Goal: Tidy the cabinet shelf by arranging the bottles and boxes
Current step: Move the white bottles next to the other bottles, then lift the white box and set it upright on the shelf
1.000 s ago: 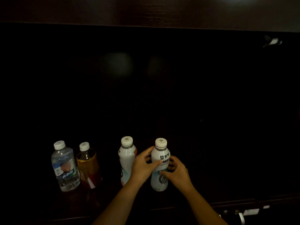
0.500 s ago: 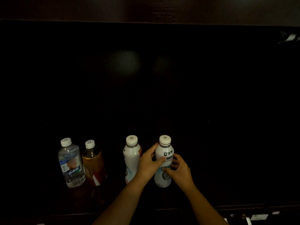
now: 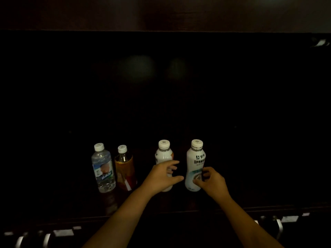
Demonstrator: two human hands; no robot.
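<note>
Four bottles stand in a row on the dark cabinet shelf (image 3: 179,204). From the left they are a clear water bottle (image 3: 103,169), an amber tea bottle (image 3: 125,169), a white bottle (image 3: 163,152) and a second white bottle with dark print (image 3: 195,161). My right hand (image 3: 210,182) holds the lower part of the printed white bottle, thumb in front and fingers curled round its right side. My left hand (image 3: 162,176) hovers with spread fingers in front of the other white bottle, hiding its lower half and gripping nothing.
The shelf's interior is very dark, and no boxes can be made out. Below its front edge are metal handles (image 3: 279,228) and pale labels (image 3: 63,232). A small white object (image 3: 321,42) sits at the upper right.
My left hand has let go of the printed white bottle and drawn left, in front of the neighbouring white bottle. My right hand stays on the printed bottle.
</note>
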